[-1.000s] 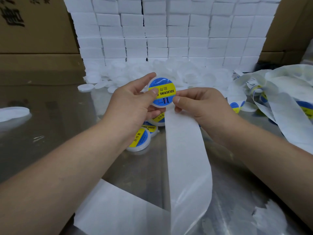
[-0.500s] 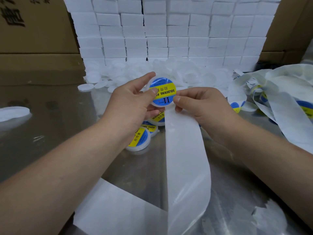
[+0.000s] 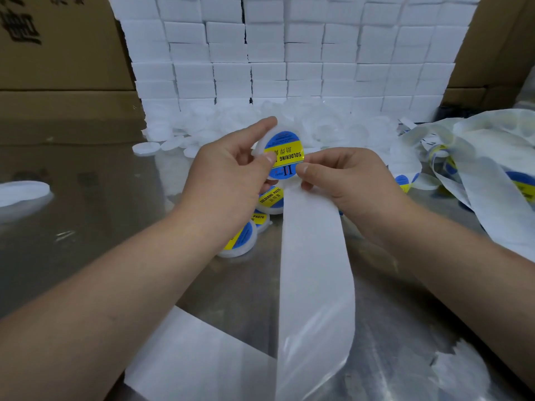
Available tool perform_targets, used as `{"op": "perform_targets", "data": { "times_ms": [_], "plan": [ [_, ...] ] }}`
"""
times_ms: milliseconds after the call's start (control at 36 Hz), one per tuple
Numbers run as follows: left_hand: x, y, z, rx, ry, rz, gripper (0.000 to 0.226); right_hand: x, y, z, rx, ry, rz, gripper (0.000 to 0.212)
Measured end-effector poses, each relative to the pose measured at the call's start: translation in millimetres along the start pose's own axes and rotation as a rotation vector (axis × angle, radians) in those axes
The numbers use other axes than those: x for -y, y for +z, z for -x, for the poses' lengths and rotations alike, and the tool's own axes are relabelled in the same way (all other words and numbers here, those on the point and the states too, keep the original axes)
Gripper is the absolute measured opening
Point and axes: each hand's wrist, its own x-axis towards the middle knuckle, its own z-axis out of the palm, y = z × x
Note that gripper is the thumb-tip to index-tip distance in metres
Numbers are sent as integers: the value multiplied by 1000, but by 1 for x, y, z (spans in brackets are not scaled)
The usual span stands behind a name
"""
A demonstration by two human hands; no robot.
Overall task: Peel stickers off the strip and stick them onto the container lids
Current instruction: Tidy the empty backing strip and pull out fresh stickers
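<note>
Nearest us, the white backing strip [image 3: 315, 270] rises from the bottom edge, where its lower end is cut off, and it runs up between our forearms to the right hand [image 3: 347, 180]. That hand pinches the strip's top end with curled fingers. Its thumb tip sits at the lower right edge of the sticker [image 3: 285, 154], and the strip's end is hidden under the fingers.

The left hand [image 3: 228, 180] grips a white lid [image 3: 260, 146] between thumb and forefinger, held above the table [image 3: 86, 227]. The blue and yellow sticker covers most of the lid's face, and we cannot tell whether it lies fully flat.

Under the left hand, labelled lids [image 3: 240, 241] lie on the table, partly hidden by the wrist. At the right, a tangle of used strip [image 3: 486, 169] runs out of view. Farther back, a blurred heap of plain lids [image 3: 318, 123] lies before a wall of stacked white boxes [image 3: 289, 53], with cardboard cartons [image 3: 58, 53] on both sides.
</note>
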Motion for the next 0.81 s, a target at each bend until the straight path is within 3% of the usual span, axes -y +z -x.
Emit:
{"op": "perform_targets", "data": {
  "times_ms": [278, 333, 472, 583, 806],
  "plan": [
    [-8, 4, 8, 17, 147, -24, 45, 0, -4, -1, -15, -36, 109, 12],
    [-9, 3, 7, -14, 151, 20, 43, -1, -5, -2, 3, -24, 169, 27],
    [-8, 3, 5, -78, 79, 3, 36, -4, -5, -4, -18, -35, 161, 38],
    [-8, 2, 3, -28, 0, -17, 33, -2, -7, -6, -28, -20, 102, 43],
    [-1, 7, 6, 111, -39, -111, 27, -4, -5, -3, -43, -223, 402, 40]
  ]
}}
